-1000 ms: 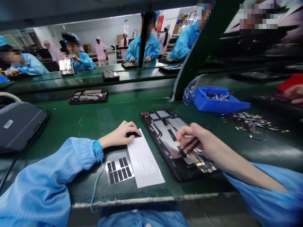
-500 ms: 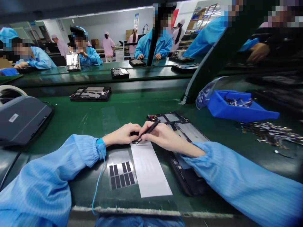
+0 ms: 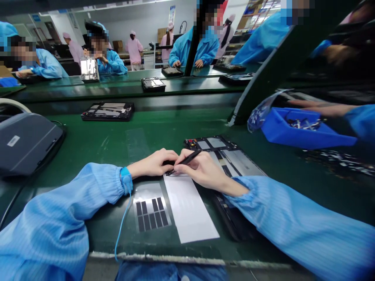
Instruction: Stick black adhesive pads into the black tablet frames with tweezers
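My right hand (image 3: pixel 202 168) is closed in a pinch around black tweezers (image 3: pixel 190 157), which slant down toward the top end of a white paper strip (image 3: pixel 191 210). Close against it, my left hand (image 3: pixel 156 162) has its fingers curled at that same end of the strip; whatever they pinch is hidden. The fingertips of both hands nearly meet, and the tweezers' tip is hard to make out. Left of the strip lies a clear sheet with several black rectangular stickers (image 3: pixel 150 214). An opened tablet-like device (image 3: pixel 244 160) rests partly under my right forearm.
A blue bin (image 3: pixel 307 132) of small parts stands at right, a co-worker's hand (image 3: pixel 328 107) behind it and loose parts (image 3: pixel 345 162) in front. A grey machine (image 3: pixel 29 144) sits at left. Another opened device (image 3: pixel 108 111) lies further back. A green post (image 3: pixel 263 78) slants upward.
A co-worker's arm has come in from the right behind the blue bin. The tweezers have shifted slightly at the strip's top end, both hands staying close together. The whole view has tilted a little.
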Demonstrator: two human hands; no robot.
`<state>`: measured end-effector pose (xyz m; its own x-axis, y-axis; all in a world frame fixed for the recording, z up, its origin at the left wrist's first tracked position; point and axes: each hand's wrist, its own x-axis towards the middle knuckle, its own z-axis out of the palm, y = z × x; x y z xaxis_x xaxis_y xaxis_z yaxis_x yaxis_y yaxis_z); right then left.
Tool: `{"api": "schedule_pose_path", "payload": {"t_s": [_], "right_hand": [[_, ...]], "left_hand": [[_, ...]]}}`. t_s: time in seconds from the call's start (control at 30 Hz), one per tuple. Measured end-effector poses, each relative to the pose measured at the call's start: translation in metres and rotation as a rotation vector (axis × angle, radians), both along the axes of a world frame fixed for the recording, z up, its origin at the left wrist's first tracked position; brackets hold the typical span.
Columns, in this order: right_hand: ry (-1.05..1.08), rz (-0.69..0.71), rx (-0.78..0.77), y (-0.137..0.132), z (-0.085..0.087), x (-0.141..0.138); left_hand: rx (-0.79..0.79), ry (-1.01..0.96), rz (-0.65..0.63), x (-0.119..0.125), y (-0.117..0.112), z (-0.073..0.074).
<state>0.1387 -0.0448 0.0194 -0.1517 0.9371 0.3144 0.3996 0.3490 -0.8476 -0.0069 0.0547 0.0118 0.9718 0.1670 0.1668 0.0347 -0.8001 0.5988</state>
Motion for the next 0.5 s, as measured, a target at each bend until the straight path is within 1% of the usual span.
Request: {"api": "schedule_pose_path", "payload": {"t_s": [0.13,0.2,0.27,0.33,0.4,0.43,0.5], "right_hand": [[0.064,-0.038,-0.04,-0.014,0.017,0.004],[0.033,-0.112,-0.024,-0.026,0.025,0.014],[-0.001,-0.235,0.022,-0.037,0.027,0.026],[0.021,-0.374,0.059,-0.045,0.022,0.039],[0.087,-0.485,0.077,-0.049,0.012,0.047],[0.121,-0.518,0.078,-0.049,0.007,0.048],[0.161,-0.543,0.074,-0.047,-0.002,0.047]], "left_hand": [[0.036,0.001,0.014,-0.002,-0.001,0.001],[0.061,0.016,0.017,-0.004,-0.002,0.003],[0.119,0.052,0.021,-0.005,-0.002,0.006],[0.211,0.078,0.044,-0.003,-0.004,0.009],[0.289,0.047,0.081,0.003,-0.011,0.012],[0.304,0.009,0.093,0.008,-0.016,0.012],[0.278,-0.084,0.097,0.018,-0.027,0.011]]}}
